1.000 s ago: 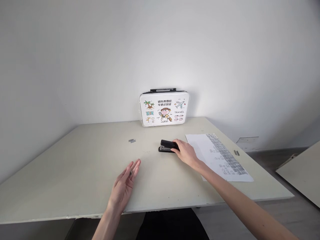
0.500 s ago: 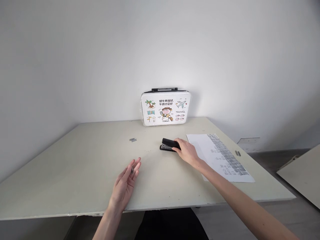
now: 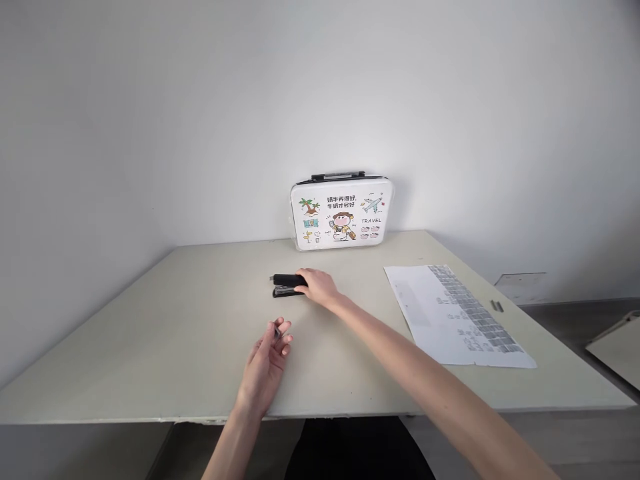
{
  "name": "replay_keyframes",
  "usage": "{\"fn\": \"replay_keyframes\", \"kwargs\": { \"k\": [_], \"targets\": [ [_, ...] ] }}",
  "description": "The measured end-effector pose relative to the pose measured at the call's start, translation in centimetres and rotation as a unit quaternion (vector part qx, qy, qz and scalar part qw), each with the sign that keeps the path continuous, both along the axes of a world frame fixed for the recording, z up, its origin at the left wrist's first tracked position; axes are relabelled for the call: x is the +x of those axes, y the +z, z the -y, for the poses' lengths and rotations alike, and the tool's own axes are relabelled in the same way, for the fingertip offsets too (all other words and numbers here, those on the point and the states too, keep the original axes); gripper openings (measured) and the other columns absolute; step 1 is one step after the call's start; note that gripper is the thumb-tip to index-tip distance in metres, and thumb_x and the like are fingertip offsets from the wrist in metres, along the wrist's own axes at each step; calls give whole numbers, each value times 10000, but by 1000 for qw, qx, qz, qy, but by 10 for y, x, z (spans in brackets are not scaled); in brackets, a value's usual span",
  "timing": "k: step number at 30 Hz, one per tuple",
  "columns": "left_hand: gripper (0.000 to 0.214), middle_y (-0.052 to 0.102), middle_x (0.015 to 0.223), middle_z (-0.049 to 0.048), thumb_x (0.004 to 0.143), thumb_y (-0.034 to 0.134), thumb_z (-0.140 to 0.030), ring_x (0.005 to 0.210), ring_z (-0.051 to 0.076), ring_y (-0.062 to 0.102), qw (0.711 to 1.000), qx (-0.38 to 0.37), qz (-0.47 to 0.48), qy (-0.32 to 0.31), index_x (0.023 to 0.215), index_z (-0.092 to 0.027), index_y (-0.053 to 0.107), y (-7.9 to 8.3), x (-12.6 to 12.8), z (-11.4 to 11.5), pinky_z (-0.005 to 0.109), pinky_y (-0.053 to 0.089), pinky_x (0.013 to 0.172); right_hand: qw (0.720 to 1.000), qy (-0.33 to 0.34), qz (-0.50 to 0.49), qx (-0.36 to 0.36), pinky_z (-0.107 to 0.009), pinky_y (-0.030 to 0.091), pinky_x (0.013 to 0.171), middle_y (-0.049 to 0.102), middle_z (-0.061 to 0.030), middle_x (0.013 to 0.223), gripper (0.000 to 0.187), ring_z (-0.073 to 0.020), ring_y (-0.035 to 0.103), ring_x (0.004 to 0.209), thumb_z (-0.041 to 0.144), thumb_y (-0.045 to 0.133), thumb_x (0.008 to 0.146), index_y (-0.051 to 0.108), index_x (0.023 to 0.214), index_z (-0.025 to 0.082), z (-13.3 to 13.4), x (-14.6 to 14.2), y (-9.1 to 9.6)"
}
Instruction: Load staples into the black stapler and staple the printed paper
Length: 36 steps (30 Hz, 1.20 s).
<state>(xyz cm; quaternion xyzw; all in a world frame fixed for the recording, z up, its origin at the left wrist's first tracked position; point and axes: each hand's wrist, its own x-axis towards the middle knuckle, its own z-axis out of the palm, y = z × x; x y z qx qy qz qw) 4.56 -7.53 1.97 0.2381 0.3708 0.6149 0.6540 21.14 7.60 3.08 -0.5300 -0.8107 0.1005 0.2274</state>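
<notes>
My right hand [image 3: 318,287] reaches across the pale table [image 3: 150,333] and is closed on the back end of a black stapler [image 3: 287,285], which lies flat near the table's middle. Nearer the front edge, my left hand [image 3: 267,361] rests palm up. Its fingers curl in and pinch a small grey strip of staples [image 3: 277,331] at the fingertips. The two hands are about a hand's width apart.
A white carry case [image 3: 341,212] with cartoon travel pictures stands upright against the wall at the back. A printed paper sheet [image 3: 450,313] lies on the right. A small staple strip [image 3: 496,306] sits near the right edge. Another tabletop [image 3: 617,347] shows at far right.
My right hand has slid the stapler left, to about where a loose staple strip lay on the table. My left fingers have curled in around the strip they hold.
</notes>
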Motion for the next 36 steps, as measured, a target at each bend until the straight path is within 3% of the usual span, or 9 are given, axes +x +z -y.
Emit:
{"fn": "replay_keyframes", "kwargs": {
  "k": [6, 11, 14, 16, 19, 24, 28, 32, 36],
  "targets": [
    [102, 724, 913, 51, 973, 683, -187, 678, 96, 670, 1000, 0, 13, -13, 1002, -104, 733, 3, 0, -2, 188, 561, 574, 999, 28, -15, -3, -452, 579, 920, 651, -92, 1294, 352, -229, 676, 1080, 376, 649, 1004, 630, 1294, 178, -15, -69, 3],
    [127, 740, 928, 66, 1008, 624, -192, 746, 122, 709, 1000, -7, 18, 4, 990, -124, 731, 0, -2, -3, 206, 581, 640, 998, 37, -46, 15, -452, 504, 989, 702, -104, 1182, 286, -252, 673, 1087, 355, 644, 1007, 639, 1229, 175, -9, -85, 8],
    [183, 754, 1148, 110, 1047, 576, -257, 1039, 181, 735, 999, -28, 15, 15, 1071, -162, 731, -2, -4, -1, 261, 599, 864, 994, 33, -92, 49, -412, 456, 1027, 653, -141, 1303, 323, -258, 622, 1195, 375, 554, 1050, 557, 1314, 189, 13, -76, 15],
    [236, 717, 1292, 115, 1069, 540, -317, 1258, 204, 653, 999, -23, 14, 22, 1177, -199, 713, -1, -3, 0, 306, 544, 1031, 989, 29, -124, 73, -364, 453, 1030, 619, -136, 1350, 307, -221, 601, 1225, 369, 426, 1094, 511, 1335, 199, 38, -66, 18],
    [311, 690, 1355, 108, 1080, 503, -368, 1380, 217, 561, 1000, 8, 11, 24, 1305, -233, 669, 3, -1, 3, 345, 475, 1132, 981, 49, -166, 86, -329, 477, 992, 648, -97, 1277, 239, -191, 635, 1164, 365, 401, 1090, 537, 1236, 234, 80, -51, 19],
    [380, 706, 1337, 95, 1007, 633, -425, 1364, 286, 576, 1000, 23, -12, -12, 1349, -261, 661, 5, -1, 7, 411, 481, 1133, 948, 118, -282, -85, -324, 544, 761, 738, 3, 997, 267, -181, 722, 859, 339, 548, 1005, 507, 1264, 292, 125, -33, 10],
    [402, 687, 1372, 108, 978, 679, -408, 1390, 292, 549, 998, 43, -31, -44, 1340, -232, 687, 3, 1, 8, 408, 434, 1173, 904, 101, -387, -149, -312, 558, 743, 756, 15, 960, 254, -171, 731, 827, 335, 548, 996, 504, 1243, 291, 133, -22, 8],
    [416, 665, 1402, 131, 948, 716, -407, 1419, 333, 508, 992, 56, -86, -76, 1312, -204, 719, 4, 4, 10, 448, 398, 1190, 878, 77, -424, -207, -328, 573, 759, 762, 6, 916, 210, -183, 741, 792, 356, 608, 962, 560, 1146, 265, 140, -4, 12],
    [360, 654, 1419, 122, 934, 726, -393, 1470, 354, 431, 976, 67, -180, -103, 1240, -206, 764, 6, 7, 13, 453, 372, 1199, 865, 146, -402, -261, -332, 569, 803, 755, -13, 942, 199, -183, 735, 796, 415, 594, 976, 687, 989, 240, 152, 17, 16]
  ]
}}
